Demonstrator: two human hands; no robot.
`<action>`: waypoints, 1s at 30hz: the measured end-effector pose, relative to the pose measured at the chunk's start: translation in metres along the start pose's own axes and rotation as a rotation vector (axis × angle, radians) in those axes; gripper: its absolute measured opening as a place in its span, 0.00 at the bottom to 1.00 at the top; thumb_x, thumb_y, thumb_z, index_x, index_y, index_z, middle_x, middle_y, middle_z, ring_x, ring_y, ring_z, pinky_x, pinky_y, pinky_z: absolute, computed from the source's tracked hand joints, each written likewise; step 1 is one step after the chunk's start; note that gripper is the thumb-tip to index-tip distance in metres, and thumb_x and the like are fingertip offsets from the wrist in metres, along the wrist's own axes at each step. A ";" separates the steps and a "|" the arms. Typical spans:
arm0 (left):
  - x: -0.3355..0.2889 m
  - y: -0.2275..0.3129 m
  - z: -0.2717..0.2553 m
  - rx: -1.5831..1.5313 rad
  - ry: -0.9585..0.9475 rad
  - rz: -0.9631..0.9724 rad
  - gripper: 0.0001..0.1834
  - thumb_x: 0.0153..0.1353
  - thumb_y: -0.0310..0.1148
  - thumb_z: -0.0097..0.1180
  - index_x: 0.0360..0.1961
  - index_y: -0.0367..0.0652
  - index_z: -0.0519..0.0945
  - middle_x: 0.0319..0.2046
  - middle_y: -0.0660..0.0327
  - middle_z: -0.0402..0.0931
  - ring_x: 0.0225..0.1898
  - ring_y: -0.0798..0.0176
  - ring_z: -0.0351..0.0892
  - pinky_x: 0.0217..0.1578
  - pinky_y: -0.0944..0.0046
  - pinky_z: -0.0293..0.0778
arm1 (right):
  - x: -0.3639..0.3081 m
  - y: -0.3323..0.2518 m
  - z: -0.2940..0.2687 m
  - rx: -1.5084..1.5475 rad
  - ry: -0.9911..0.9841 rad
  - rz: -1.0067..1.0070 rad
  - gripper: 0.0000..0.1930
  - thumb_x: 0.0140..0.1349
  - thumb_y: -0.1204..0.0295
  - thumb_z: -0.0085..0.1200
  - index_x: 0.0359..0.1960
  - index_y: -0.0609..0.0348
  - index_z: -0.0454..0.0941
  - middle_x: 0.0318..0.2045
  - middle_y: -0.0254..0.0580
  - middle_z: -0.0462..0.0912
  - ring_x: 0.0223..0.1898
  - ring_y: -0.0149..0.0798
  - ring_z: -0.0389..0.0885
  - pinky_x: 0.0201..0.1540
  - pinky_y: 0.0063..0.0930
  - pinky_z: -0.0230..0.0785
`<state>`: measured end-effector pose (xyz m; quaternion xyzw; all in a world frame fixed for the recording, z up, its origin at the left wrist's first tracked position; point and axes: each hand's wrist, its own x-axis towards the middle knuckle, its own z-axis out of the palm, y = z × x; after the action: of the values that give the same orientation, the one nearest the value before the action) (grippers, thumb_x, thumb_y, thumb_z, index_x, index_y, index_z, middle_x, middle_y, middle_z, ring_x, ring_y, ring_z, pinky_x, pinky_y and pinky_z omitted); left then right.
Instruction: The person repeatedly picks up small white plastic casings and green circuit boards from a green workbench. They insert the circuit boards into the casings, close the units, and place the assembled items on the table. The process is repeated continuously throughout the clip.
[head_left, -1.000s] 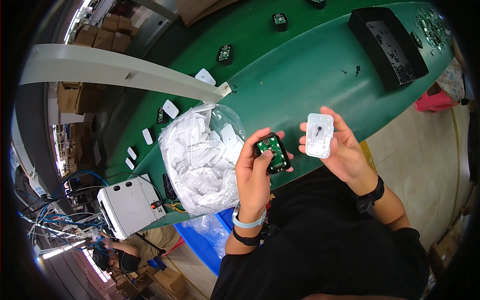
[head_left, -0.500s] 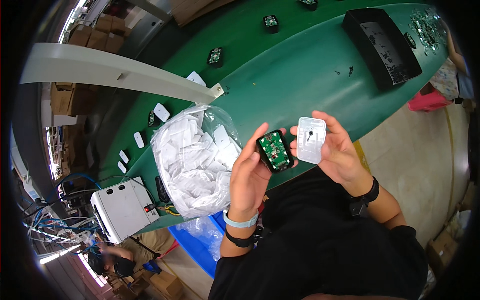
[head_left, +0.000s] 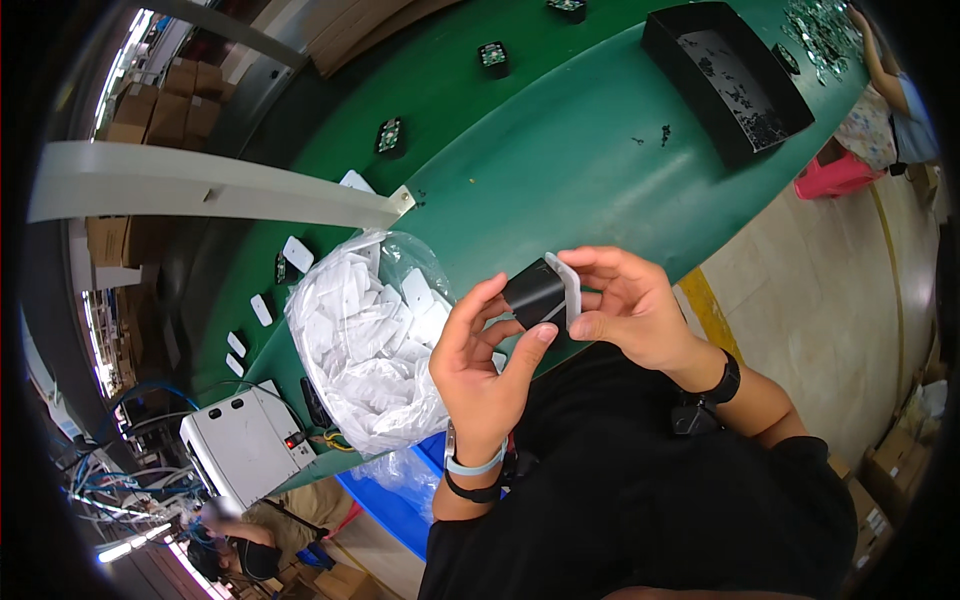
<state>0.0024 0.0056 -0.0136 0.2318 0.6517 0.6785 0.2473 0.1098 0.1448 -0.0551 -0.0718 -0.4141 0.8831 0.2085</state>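
Note:
Between my hands is a black plastic housing (head_left: 536,294), turned on its side so that its smooth wall shows and the circuit board inside is hidden. My left hand (head_left: 482,362) is closed around it, thumb at the near side. A white plastic cover (head_left: 569,292) stands on edge against the housing's right end, pinched by the fingers and thumb of my right hand (head_left: 632,312). Whether the cover sits fully on the housing, I cannot tell. Left of my hands, a clear plastic bag (head_left: 375,350) full of white covers lies on the green table.
A black box (head_left: 655,45) of small dark parts stands at the far right, near a heap of circuit boards (head_left: 822,38). Housings with boards (head_left: 390,135) line the darker green strip. A white metal bar (head_left: 220,185) crosses the left. A white machine (head_left: 245,445) stands lower left.
Both hands have come together. The left turned the housing sideways, hiding its board, and the right tilted the cover on edge and brought it to the housing's end. The view shifted slightly.

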 end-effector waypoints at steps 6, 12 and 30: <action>0.004 -0.004 0.009 -0.011 -0.015 -0.033 0.29 0.55 0.12 0.63 0.59 0.29 0.71 0.51 0.48 0.76 0.52 0.58 0.80 0.49 0.65 0.81 | -0.001 -0.001 0.000 -0.081 0.040 -0.033 0.28 0.58 0.88 0.61 0.62 0.64 0.72 0.60 0.47 0.75 0.58 0.38 0.78 0.61 0.35 0.75; 0.005 -0.020 0.004 -0.079 -0.033 -0.007 0.30 0.53 0.10 0.63 0.59 0.29 0.72 0.52 0.47 0.76 0.54 0.56 0.79 0.52 0.61 0.82 | -0.001 -0.003 -0.002 -0.178 0.090 -0.029 0.24 0.57 0.87 0.63 0.57 0.65 0.77 0.61 0.49 0.75 0.57 0.37 0.79 0.60 0.34 0.76; 0.045 -0.033 -0.055 -0.225 0.227 -0.050 0.36 0.62 0.26 0.65 0.68 0.36 0.61 0.64 0.49 0.63 0.48 0.62 0.79 0.44 0.66 0.79 | 0.128 0.044 0.026 -0.592 -0.033 0.000 0.10 0.56 0.78 0.68 0.40 0.66 0.86 0.48 0.50 0.85 0.45 0.35 0.85 0.47 0.27 0.79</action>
<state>-0.0665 -0.0071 -0.0490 0.1083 0.6011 0.7625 0.2134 -0.0274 0.1563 -0.0653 -0.1149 -0.6571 0.7249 0.1717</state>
